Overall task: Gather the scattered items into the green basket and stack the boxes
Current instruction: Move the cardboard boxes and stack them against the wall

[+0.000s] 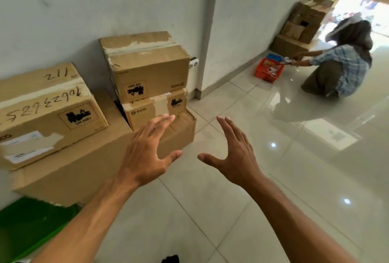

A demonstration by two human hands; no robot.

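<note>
Both hands are empty with fingers spread: the left hand [145, 155] and right hand [233, 153] are held apart from each other in the air, near the right-hand stack of 3 boxes against the wall, touching nothing. That stack has a large top box [147, 66] on a smaller middle box [155, 108], on a bottom box [181, 134] partly hidden by the left hand. Left of it, a marked box [48, 113] lies on a wide flat box [84, 165]. Nearest, at the lower left edge, is the green basket [31, 227], its contents not visible. I judge the stacking step is in hand; next calls for gripping a box by both sides. Far right, another person [341, 66] kneels on the tiled floor [273, 189] beside a red basket [268, 71].
</note>
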